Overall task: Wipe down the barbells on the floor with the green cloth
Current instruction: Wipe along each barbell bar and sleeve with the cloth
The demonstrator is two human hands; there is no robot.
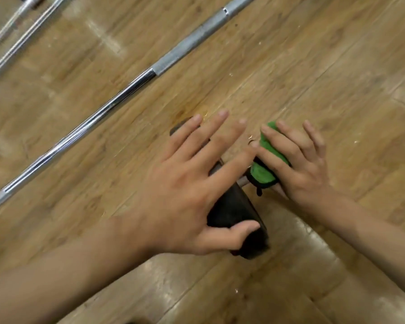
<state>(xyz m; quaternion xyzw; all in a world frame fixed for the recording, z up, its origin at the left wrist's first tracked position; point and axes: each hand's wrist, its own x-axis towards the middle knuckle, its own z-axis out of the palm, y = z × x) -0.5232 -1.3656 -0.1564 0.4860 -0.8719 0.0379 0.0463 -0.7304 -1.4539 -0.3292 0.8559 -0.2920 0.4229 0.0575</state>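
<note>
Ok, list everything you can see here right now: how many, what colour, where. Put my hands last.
long chrome barbell with a grey sleeve: one, silver and grey, lying diagonally from the left edge to the top.
further metal bars: at least two, silver, top left corner, partly cut off.
black blocky weight: one, black, centre, under the left hand; blurred.
green cloth: one, green with a dark edge, bunched right of the weight.
wooden plank floor: one, brown, under everything.
left hand: one, fingers spread, resting on the weight.
right hand: one, fingers extended, pressing on the cloth.
</note>
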